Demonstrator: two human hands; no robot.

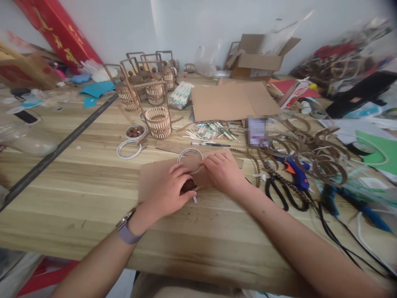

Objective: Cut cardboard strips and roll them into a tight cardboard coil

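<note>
My left hand is curled round a small dark brown textured piece, its thumb below and its fingers above. Just beyond lies a white ring on a piece of brown cardboard. My right hand pinches the ring's right edge between thumb and fingers. A small white strip sticks out below my left thumb. Past the cardboard lie a pen and a flat brown strip.
Slatted baskets with tall handles stand at the back left, near a bowl of brown balls and another ring. Brown strips, a blue glue gun, black-handled scissors, pliers and cables crowd the right.
</note>
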